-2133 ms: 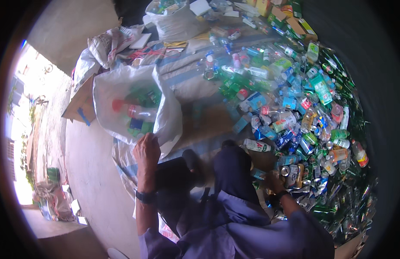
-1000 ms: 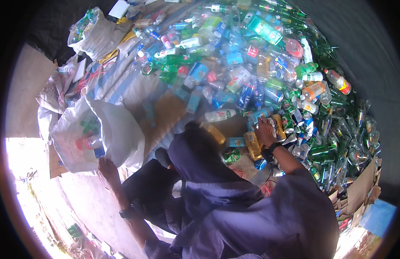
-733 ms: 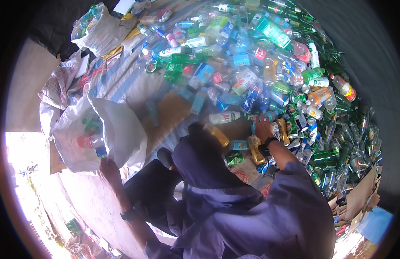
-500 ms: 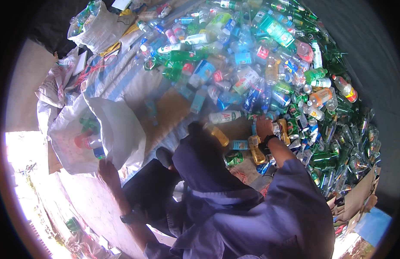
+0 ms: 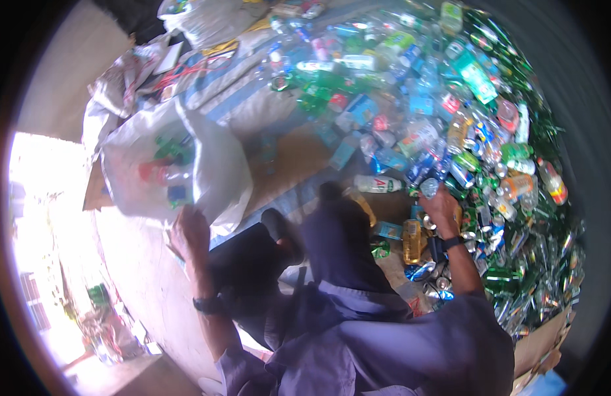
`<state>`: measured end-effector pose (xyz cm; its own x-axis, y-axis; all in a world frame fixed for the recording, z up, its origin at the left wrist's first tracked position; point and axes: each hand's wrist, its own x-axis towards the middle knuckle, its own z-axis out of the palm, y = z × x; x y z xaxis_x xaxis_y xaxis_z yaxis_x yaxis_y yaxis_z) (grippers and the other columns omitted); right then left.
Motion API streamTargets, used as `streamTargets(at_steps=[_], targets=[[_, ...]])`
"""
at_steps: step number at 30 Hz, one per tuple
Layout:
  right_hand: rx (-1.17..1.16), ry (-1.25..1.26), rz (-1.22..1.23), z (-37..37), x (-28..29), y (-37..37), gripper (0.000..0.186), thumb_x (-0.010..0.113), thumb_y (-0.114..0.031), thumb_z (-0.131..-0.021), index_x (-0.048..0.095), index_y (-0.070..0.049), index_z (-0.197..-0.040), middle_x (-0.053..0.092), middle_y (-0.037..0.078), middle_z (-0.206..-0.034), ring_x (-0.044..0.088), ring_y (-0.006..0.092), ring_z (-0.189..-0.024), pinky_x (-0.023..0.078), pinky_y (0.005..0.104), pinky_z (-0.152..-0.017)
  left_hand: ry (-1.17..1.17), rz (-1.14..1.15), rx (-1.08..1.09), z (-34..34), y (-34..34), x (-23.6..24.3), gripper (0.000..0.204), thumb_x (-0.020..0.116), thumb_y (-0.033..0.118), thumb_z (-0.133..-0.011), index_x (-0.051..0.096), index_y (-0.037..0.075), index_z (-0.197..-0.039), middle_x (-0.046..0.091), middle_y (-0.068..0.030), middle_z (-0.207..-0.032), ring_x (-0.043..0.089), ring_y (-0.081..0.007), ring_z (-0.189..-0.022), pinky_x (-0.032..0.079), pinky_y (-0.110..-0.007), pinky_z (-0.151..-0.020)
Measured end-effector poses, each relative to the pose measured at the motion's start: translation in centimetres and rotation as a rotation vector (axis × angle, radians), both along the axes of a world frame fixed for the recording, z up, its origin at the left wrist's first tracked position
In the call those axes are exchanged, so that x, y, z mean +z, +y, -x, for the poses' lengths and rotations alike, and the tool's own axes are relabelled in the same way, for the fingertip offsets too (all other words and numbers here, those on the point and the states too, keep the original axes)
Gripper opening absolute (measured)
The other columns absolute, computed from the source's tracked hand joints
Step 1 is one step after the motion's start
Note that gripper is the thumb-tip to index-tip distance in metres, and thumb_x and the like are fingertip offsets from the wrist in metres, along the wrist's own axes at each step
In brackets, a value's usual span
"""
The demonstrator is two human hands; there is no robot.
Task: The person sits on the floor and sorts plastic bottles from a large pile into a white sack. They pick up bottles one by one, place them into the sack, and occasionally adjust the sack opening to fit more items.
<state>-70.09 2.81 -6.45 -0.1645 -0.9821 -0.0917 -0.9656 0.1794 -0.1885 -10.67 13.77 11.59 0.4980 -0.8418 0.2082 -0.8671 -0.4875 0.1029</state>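
Observation:
My left hand (image 5: pixel 190 237) is closed at the near rim of a large white woven sack (image 5: pixel 220 165). Inside the sack, green, red-labelled and blue-labelled plastic bottles (image 5: pixel 167 173) show through its mouth. Over on the right, my right hand (image 5: pixel 441 210) has its fingers around a clear plastic bottle (image 5: pixel 429 188) at the near edge of the pile. Beside that hand lie a white bottle with a green cap (image 5: pixel 378 184) and an amber-coloured bottle (image 5: pixel 412 241). Motion blurs part of the picture.
A broad heap of mixed bottles and cans (image 5: pixel 418 99) spreads across the far side and right. Green glass bottles (image 5: pixel 543 251) line its right edge. Another filled white sack (image 5: pixel 210 23) stands at the far left. Cardboard (image 5: pixel 546 336) lies at the lower right.
The view has shifted, so the sack and heap sit further right in the picture. My right hand has come up with a clear bottle in its fingers; my left stays by the sack rim.

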Motion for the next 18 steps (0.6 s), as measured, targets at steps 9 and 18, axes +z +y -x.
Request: streamTargets(at_steps=[9, 18], targets=[[0.230, -1.095, 0.042, -13.3, 16.1, -6.0, 0.033, 0.071, -0.020, -0.098, 0.064, -0.001, -0.124, 0.073, 0.005, -0.097, 0.070, 0.0106, -0.082, 0.052, 0.0253, -0.067, 0.102, 0.123, -0.066, 1.6, 0.5, 1.0, 0.007, 0.063, 0.017, -0.088, 0.064, 0.010, -0.087, 0.071, -0.0167, -0.089, 0.069, -0.0414, -0.084, 0.054, -0.054, -0.070], [0.960, -1.671, -0.292, -40.5, 28.1, -8.4, 0.063, 0.077, -0.041, -0.092, 0.060, 0.003, -0.135, 0.073, 0.008, -0.103, 0.069, 0.0112, -0.080, 0.056, 0.0260, -0.073, 0.081, 0.190, -0.087, 1.9, 1.3, 1.3, 0.007, 0.065, 0.016, -0.087, 0.066, 0.009, -0.089, 0.071, -0.0149, -0.087, 0.071, -0.0386, -0.084, 0.056, -0.051, -0.071]])
